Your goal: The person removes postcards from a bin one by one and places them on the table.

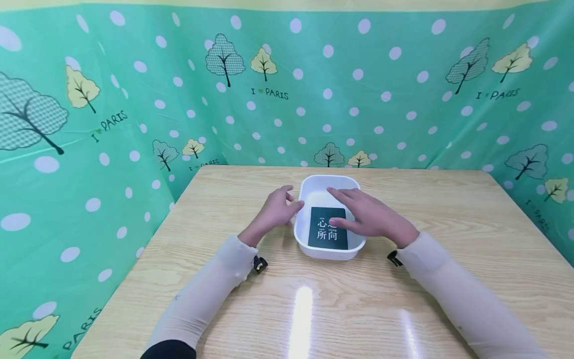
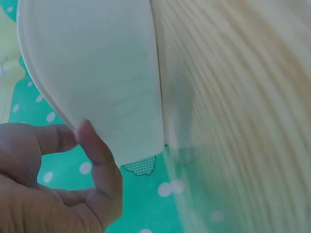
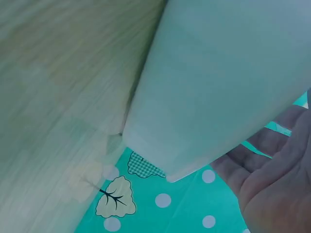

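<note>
Fingers of the right hand are nearly straight and spread, gripping nothing visible, reaching over the right rim with the thumb above the cover; whether that thumb touches it, the head view does not tell. The left hand has bent fingers at the left rim, thumb and one finger close to the edge; I cannot tell if they pinch it. Between the hands is the white plastic tub, and within its near half lies the dark green book, white Chinese characters facing up. The book looks light and fairly stiff, its smooth cover perhaps a little slippery; its long side edges seem the best hold, since the near edge lies close to the tub wall. The tub is probably light too, thin-walled and slightly flexible, hardly fragile; its rim lip on both long sides suits a two-handed hold. Under it runs the wood-grain counter, probably smooth enough for sliding, and beyond hangs a green dotted curtain.
</note>
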{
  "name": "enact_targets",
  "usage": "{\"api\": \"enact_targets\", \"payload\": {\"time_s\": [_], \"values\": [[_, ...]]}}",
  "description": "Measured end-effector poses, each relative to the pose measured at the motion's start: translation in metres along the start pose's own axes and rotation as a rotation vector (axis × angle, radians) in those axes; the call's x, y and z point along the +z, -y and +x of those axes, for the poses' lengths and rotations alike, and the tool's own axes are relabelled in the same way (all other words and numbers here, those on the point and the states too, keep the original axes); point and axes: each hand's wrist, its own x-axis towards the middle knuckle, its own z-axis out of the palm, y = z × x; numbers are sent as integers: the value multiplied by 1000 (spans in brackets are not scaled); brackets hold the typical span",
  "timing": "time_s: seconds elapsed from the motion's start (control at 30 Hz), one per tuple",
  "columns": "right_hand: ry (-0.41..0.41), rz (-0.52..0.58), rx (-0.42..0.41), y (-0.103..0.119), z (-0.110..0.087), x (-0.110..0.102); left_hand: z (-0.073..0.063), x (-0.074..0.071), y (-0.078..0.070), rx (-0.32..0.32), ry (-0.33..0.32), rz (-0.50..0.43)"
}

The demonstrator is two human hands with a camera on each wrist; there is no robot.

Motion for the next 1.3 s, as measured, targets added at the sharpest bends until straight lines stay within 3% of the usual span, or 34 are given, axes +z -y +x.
{"api": "enact_targets", "payload": {"time_s": [0.13,0.4,0.53,0.83,1.03,1.3], "values": [[46,23,13,2,9,-1,2,-2,3,-62,63,-203],[118,-15,4,-1,22,5,5,-3,3,-117,129,-384],[146,-26,12,-2,24,6,6,-1,4,-144,161,-426],[212,-56,58,-2,26,11,10,2,11,-156,165,-515],[252,-82,72,-2,29,15,9,1,12,-172,164,-523],[243,-73,103,2,28,15,10,3,13,-170,170,-525]]}}
